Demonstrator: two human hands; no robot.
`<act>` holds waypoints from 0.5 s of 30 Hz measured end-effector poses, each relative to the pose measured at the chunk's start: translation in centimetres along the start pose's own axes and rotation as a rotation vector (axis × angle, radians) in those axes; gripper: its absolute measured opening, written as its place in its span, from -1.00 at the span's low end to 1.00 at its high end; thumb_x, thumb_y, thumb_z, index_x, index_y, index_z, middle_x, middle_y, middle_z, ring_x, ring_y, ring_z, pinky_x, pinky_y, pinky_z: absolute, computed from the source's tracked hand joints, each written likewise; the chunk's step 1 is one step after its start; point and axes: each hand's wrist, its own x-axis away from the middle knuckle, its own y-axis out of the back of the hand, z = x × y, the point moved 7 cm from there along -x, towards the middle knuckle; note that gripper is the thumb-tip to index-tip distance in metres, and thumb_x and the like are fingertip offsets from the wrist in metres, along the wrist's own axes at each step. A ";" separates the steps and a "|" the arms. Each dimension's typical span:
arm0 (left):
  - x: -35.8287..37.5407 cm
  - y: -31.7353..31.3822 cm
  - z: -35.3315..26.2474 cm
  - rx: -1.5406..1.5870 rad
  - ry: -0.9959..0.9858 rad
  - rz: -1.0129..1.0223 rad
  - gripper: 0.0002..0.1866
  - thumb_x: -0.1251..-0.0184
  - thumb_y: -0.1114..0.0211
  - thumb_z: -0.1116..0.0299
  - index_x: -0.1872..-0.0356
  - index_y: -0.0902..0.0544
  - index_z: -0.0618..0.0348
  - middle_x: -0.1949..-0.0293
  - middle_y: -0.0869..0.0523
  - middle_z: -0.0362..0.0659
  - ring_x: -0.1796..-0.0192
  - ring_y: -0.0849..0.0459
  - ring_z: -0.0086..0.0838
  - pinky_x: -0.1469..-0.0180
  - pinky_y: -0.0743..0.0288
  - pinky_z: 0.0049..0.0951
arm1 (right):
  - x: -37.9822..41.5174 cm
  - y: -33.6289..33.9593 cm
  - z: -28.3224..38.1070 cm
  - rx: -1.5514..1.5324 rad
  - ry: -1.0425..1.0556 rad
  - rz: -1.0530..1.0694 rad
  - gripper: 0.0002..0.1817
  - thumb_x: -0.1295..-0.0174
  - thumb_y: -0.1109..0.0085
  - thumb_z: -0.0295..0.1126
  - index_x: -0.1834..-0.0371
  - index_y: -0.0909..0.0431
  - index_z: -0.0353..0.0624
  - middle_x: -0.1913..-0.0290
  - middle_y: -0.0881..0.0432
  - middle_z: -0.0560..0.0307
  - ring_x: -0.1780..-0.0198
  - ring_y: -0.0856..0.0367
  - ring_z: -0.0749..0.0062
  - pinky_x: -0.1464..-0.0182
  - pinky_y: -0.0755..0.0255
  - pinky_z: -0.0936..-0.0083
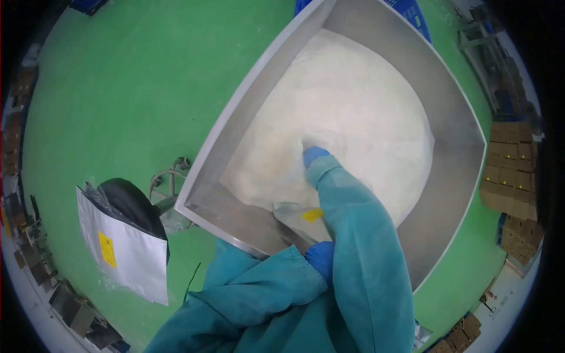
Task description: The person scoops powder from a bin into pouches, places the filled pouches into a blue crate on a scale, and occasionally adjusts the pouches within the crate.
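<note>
A large stainless-steel bin point(453, 100) with sloping walls stands in front of me, with white powder point(371, 94) spread over its floor. My right hand point(316, 154), in a blue glove, is down at a small hollow in the powder. Its fingers look closed, and whatever they hold is hidden. Close to the bin's near wall, my left hand point(321, 259), also gloved in blue, grips the lower end of a silver pouch point(288, 215) with a yellow label point(312, 215). My right sleeve partly covers this hand and the pouch.
Left of the bin is a black-seated stool point(132, 203), with a white bag point(126, 253) bearing a yellow label draped over it. Cardboard boxes point(509, 165) are stacked at the right. A blue crate point(412, 17) sits behind the bin on the green floor point(129, 88).
</note>
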 end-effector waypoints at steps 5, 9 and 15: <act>-1.3 2.1 -0.4 -0.436 0.255 0.017 -0.65 -0.27 -0.05 0.30 -0.05 -0.51 0.15 0.34 -0.67 0.03 0.28 -0.68 -0.15 0.27 -0.53 -0.14 | 2.1 1.3 -3.8 -0.041 -0.043 -0.053 -0.67 -0.10 -0.07 -0.14 0.16 -0.64 -0.04 0.08 -0.63 -0.03 0.02 -0.59 0.04 -0.05 -0.45 0.23; -2.3 4.4 0.5 -0.575 0.109 -0.075 -0.56 -0.22 -0.06 0.35 -0.15 -0.44 0.13 0.28 -0.66 0.07 0.21 -0.67 -0.15 0.16 -0.52 -0.12 | 11.8 10.2 -6.4 0.032 -0.064 -0.011 -0.68 -0.07 -0.11 -0.20 0.14 -0.61 -0.04 0.05 -0.62 0.03 -0.02 -0.56 0.10 -0.08 -0.44 0.23; -4.8 8.3 0.8 -0.432 0.222 -0.126 -0.61 -0.15 -0.11 0.25 -0.03 -0.56 0.03 0.00 -0.60 -0.04 -0.08 -0.54 -0.09 -0.12 -0.42 -0.11 | 30.1 27.5 -4.8 0.310 -0.140 -0.085 -0.74 -0.10 -0.11 -0.20 0.24 -0.65 -0.05 0.16 -0.66 0.01 0.10 -0.62 0.13 0.03 -0.48 0.25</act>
